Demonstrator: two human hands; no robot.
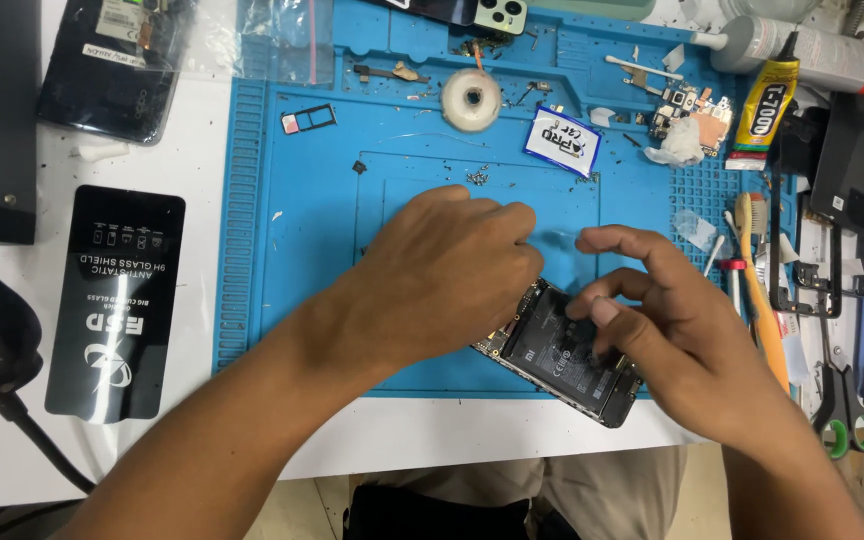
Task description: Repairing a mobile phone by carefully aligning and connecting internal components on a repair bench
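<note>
While the opened phone [564,352] lay face down near the front edge of the blue work mat [322,230], its black battery showing, both hands were right on top of it. The left hand [447,268] sat palm down over the phone's upper end, fingers curled loosely and covering that part of the board; whether it pinched anything underneath, I could not tell. The right hand [664,330] came in from the other side, thumb pressed flat on the battery's face, the index and middle fingers arched above it, half open, with nothing gripped between them. Off to the right, an orange-handled toothbrush [764,300] rested along the mat's edge, with a yellow glue tube [767,100] standing further up beside a loose circuit board [694,108]. Near the top of the mat sat a white roll of tape [471,99] and a small SIM tray [308,119]. On the white table to the left, well apart from the hands, lay a black screen-protector packet [117,300]. Green-handled scissors [847,400] lay at the far right.
</note>
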